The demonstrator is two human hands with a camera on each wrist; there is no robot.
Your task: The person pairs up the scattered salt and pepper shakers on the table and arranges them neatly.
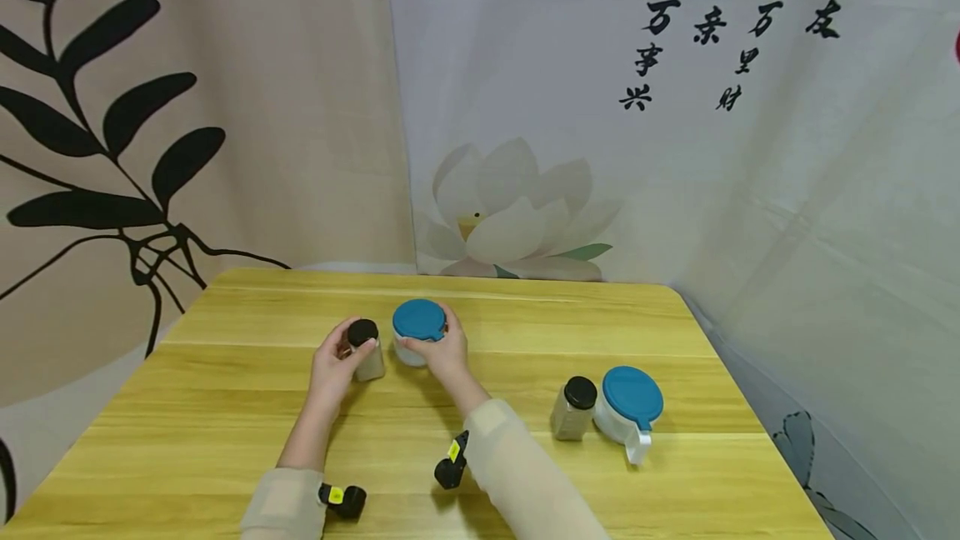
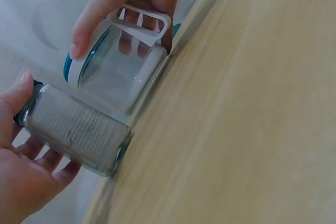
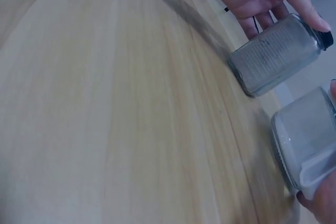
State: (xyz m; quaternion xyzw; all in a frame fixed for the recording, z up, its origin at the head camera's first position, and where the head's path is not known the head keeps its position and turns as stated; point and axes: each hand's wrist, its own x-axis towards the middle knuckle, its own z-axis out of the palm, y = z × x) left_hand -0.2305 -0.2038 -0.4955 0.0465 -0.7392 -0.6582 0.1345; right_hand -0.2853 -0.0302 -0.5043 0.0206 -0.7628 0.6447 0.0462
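Observation:
Near the far side of the table, my left hand [image 1: 332, 365] grips a square glass jar with a black lid [image 1: 370, 363]. Its thumb lies at the lid and the fingers go behind the glass, as the left wrist view shows. Pale contents and printed text show in this jar [image 2: 76, 127]. Just to the right, my right hand [image 1: 448, 354] holds a round glass jar with a blue lid [image 1: 418, 320], its thumb by the lid rim. A white handle [image 2: 142, 24] sticks out from that jar under the hand. Both jars stand upright, side by side, bases at the wood.
On the right of the wooden table [image 1: 480, 290] stand another black-lidded glass jar [image 1: 573, 415] and another blue-lidded jar [image 1: 632, 398], close together, its white handle facing the front. Behind the table hangs a cloth [image 1: 525, 107] with a lotus and writing.

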